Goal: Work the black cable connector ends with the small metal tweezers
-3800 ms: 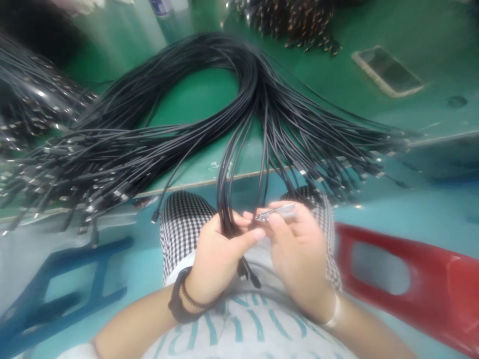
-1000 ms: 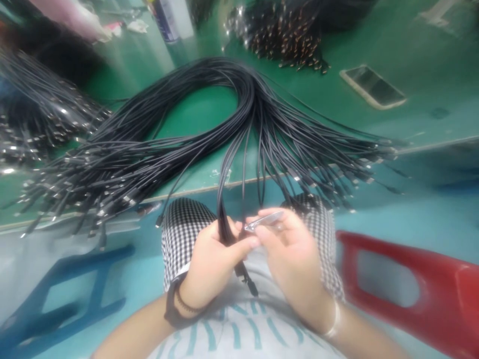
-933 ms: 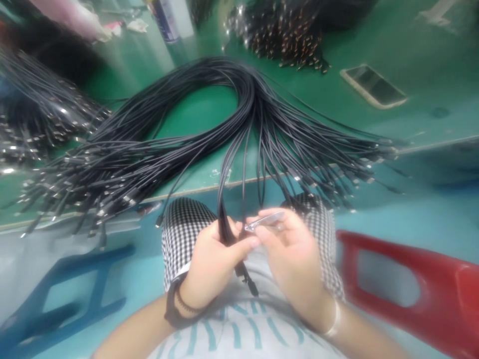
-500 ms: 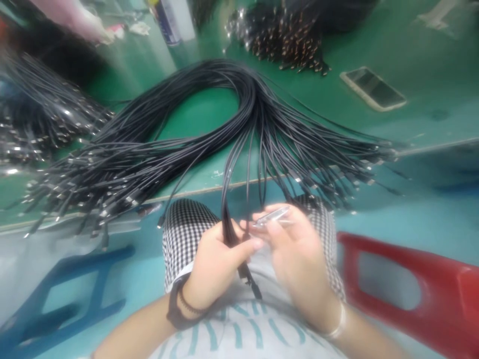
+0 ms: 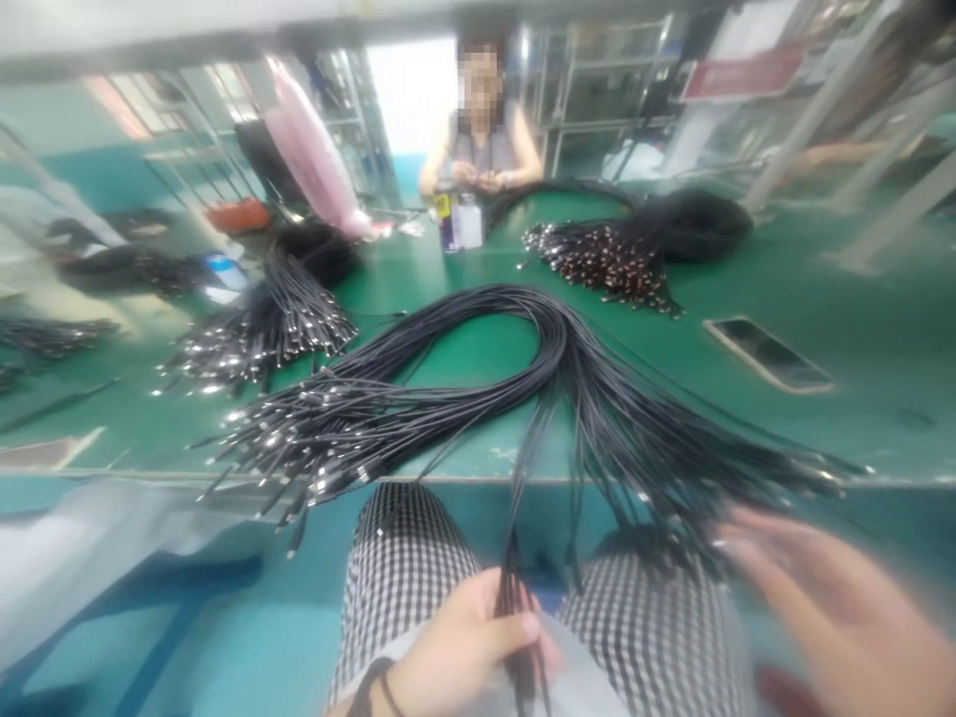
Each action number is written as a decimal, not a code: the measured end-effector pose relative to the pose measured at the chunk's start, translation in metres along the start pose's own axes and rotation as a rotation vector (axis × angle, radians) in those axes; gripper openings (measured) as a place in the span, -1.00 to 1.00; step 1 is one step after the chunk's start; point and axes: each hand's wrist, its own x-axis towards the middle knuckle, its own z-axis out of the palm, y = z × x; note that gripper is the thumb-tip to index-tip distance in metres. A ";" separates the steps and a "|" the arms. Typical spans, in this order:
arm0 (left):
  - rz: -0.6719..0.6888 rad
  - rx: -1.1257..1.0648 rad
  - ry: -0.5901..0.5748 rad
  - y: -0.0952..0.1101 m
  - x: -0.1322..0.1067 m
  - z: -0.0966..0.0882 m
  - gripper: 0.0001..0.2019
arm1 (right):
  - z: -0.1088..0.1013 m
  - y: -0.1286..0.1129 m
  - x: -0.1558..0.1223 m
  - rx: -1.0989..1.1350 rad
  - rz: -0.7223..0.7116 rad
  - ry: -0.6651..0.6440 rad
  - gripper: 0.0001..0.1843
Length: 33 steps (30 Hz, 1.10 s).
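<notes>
My left hand (image 5: 463, 652) is closed round a thin bunch of black cables (image 5: 515, 597) over my checked lap. Those cables run up to a big looped bundle of black cables (image 5: 478, 388) with metal plug ends fanned out on the green table (image 5: 858, 299). My right hand (image 5: 822, 607) reaches out to the right, near the plug ends hanging off the table edge. It is smeared by motion; its fingers look stretched and I see nothing in them.
A phone (image 5: 769, 354) lies on the table at right. More cable bundles lie at left (image 5: 261, 329) and at the back (image 5: 627, 254). Bottles (image 5: 459, 219) stand in front of a person (image 5: 482, 139) seated across the table.
The camera has tilted up, showing the room and the person opposite. My right hand has left the small metal piece it held at the cables and swung out to the right.
</notes>
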 end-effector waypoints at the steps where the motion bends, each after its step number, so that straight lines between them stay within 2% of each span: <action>1: 0.013 -0.008 0.018 -0.003 0.002 0.000 -0.69 | 0.008 -0.009 -0.007 0.077 0.013 -0.125 -0.60; 3: 0.053 0.000 0.025 -0.004 0.004 0.002 -0.67 | 0.032 -0.032 -0.025 0.253 0.046 -0.500 -0.65; 4: 0.078 0.017 0.021 -0.004 0.004 0.003 -0.66 | 0.045 -0.043 -0.035 0.345 0.076 -0.643 -0.71; 6: 0.119 0.049 0.014 0.000 0.004 0.006 -0.67 | 0.068 -0.059 -0.048 0.536 0.131 -0.798 -0.76; 9: 0.127 0.080 0.037 0.007 0.001 0.009 -0.69 | 0.082 -0.064 -0.054 0.635 0.139 -0.827 -0.81; 12: 0.115 0.127 0.084 0.010 0.000 0.010 -0.73 | 0.077 -0.059 -0.051 0.627 0.105 -0.805 -0.82; 18: 0.094 0.278 0.165 0.003 0.006 0.010 -0.69 | 0.068 -0.064 -0.056 0.647 0.119 -0.932 -0.88; 21: 0.094 0.236 0.124 0.001 0.007 0.008 -0.68 | 0.067 -0.069 -0.060 0.645 0.129 -0.867 -0.88; 25: 0.099 0.108 0.031 0.008 0.002 0.006 -0.71 | 0.072 -0.059 -0.061 0.653 0.108 -0.745 -0.80; 30: -0.051 -0.092 0.057 0.009 0.001 0.010 -0.72 | 0.092 -0.044 -0.058 0.786 0.130 -0.370 -0.74; 33: -0.065 -0.056 0.011 0.002 0.005 0.013 -0.68 | 0.109 -0.045 -0.054 0.854 0.112 -0.182 -0.71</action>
